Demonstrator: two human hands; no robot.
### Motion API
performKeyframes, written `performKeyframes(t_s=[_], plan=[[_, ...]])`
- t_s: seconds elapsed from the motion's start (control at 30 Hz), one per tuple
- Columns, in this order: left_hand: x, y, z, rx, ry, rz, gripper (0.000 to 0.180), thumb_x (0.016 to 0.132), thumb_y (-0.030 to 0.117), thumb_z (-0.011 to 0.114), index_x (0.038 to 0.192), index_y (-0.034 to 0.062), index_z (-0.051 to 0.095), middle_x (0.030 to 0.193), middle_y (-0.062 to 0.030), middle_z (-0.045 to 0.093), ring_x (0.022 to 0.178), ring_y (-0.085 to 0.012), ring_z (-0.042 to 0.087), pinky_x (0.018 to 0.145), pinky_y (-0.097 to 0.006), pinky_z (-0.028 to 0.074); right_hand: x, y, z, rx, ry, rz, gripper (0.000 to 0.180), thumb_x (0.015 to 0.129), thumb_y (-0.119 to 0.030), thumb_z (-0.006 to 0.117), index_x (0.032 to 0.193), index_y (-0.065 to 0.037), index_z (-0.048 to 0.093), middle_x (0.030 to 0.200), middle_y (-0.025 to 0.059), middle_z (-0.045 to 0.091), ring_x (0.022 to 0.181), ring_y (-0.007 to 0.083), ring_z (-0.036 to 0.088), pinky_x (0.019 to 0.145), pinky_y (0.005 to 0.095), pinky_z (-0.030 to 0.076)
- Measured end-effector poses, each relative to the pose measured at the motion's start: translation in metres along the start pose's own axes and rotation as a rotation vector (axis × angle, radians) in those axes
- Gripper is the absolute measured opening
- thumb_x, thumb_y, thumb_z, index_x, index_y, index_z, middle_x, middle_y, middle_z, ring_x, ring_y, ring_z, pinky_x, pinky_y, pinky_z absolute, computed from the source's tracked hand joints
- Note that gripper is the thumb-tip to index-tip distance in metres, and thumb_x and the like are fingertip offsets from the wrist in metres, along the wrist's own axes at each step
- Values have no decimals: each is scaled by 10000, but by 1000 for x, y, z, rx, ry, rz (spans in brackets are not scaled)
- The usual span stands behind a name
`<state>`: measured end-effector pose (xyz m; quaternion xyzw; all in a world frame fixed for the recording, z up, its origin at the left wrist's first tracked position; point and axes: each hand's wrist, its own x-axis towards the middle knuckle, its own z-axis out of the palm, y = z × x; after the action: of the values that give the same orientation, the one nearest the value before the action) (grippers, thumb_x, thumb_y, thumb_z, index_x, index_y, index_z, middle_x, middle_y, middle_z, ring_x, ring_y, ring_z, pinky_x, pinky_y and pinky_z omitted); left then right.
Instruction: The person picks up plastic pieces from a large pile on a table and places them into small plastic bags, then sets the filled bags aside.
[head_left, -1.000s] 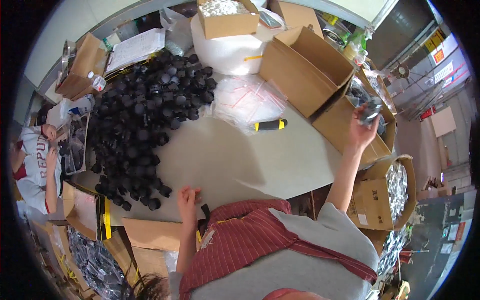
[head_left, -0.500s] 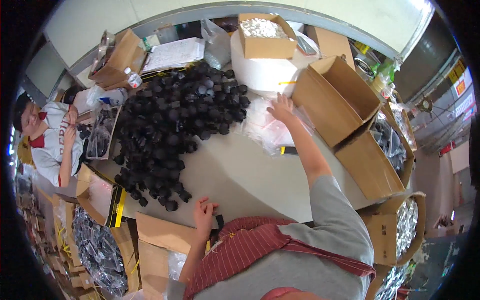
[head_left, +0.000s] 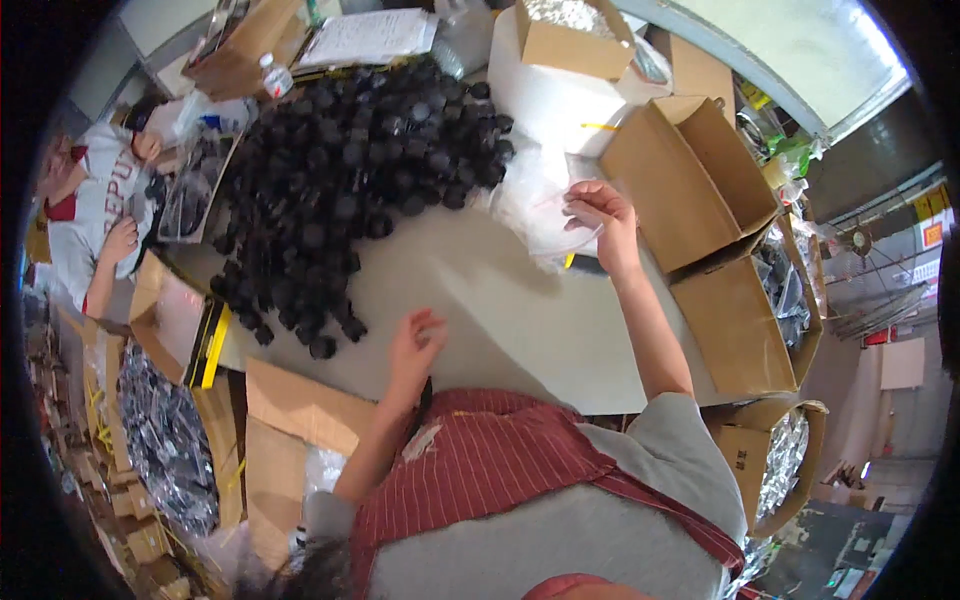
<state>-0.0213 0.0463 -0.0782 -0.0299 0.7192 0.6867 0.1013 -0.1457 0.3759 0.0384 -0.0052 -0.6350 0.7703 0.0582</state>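
My right hand [head_left: 606,218] pinches a thin clear plastic bag [head_left: 580,222] by its edge, over a loose pile of clear plastic bags [head_left: 535,200] on the grey table. My left hand [head_left: 417,345] hovers above the near part of the table with loosely bent fingers, slightly blurred, and I see nothing in it. Left and ahead of it spreads a big heap of small black round-topped plastic pieces [head_left: 340,170].
Two open cardboard boxes [head_left: 680,185] stand to the right of the bags. Behind them, a white roll [head_left: 540,105] carries a carton of small silvery pieces [head_left: 570,45]. A co-worker [head_left: 100,200] is at the left. Near my left arm are cartons [head_left: 300,400], one with wrapped dark pieces [head_left: 165,440].
My right hand has gone from lying spread on the bags to pinching one and drawing it toward me. My left hand has risen and moved slightly forward. The whole view has shifted.
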Motion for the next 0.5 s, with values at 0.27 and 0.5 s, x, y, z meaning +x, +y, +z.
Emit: performKeyframes(t_s=[0.27, 0.5], plan=[[17, 79, 32, -239, -410, -144, 336, 929, 251, 678, 1170, 22, 635, 1044, -81, 685, 924, -140, 643, 680, -300, 540, -62, 39, 63, 149, -429, 479, 388, 862, -35, 640, 1233, 35, 547, 937, 82, 700, 812, 162, 649, 722, 289, 517], [-12, 41, -4, -284, 137, -37, 287, 971, 250, 613, 1039, -16, 699, 846, -54, 691, 740, -111, 632, 576, -252, 493, -113, 69, 110, 580, -267, 858, 422, 1015, -272, 494, 1331, 8, 501, 1255, 144, 599, 1122, 236, 612, 897, 389, 553]])
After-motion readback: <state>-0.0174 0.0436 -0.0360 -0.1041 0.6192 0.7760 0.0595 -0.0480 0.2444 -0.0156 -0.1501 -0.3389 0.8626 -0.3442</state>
